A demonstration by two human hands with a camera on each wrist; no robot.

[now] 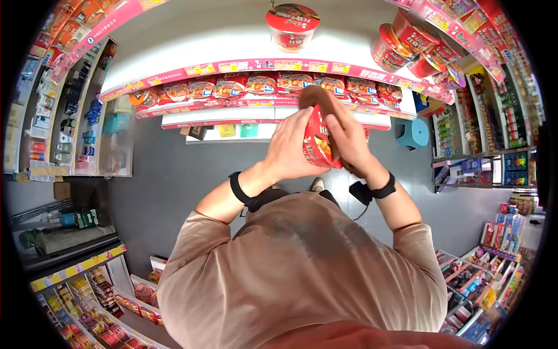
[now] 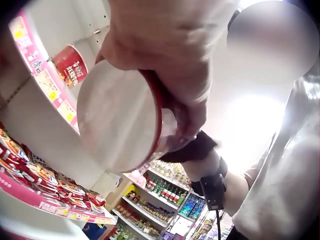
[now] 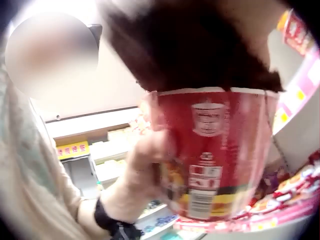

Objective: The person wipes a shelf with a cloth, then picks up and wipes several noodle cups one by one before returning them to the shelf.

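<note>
My left hand grips a red instant noodle cup in front of my chest, fingers round its side. A pale round end of the cup faces the camera in the left wrist view. My right hand holds a dark brown cloth against the cup. In the right wrist view the cloth covers the cup's rim and hides the right fingers. Below it show the printed red side of the cup and part of my left hand.
Ahead is a white shelf bearing another noodle cup and a group of stacked cups on its right. Red noodle packets line the level below. A blue stool stands on the floor to the right. Stocked shelves flank both sides.
</note>
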